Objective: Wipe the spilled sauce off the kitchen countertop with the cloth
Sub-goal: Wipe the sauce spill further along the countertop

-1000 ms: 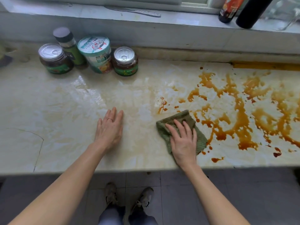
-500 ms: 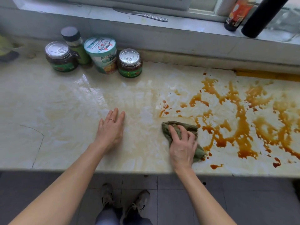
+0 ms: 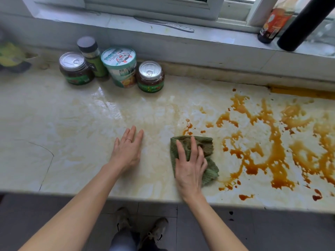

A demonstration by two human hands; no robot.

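A crumpled green cloth lies on the pale marble countertop, stained brown on its far fold. My right hand presses flat on it with straight fingers. Brown spilled sauce covers the counter to the right of the cloth in streaks and puddles, and a few drops lie just beyond the cloth. My left hand rests flat on the counter to the left, fingers straight, a ring on one finger. The area around it looks wet and faintly smeared.
Two lidded jars, a dark-capped bottle and a paper cup container stand at the back left. On the window sill lie a knife, a sauce bottle and a black cylinder. The counter's front edge is near me.
My right hand slid the cloth to the left and bunched it up, off the sauce streaks. The left hand has stayed in place.
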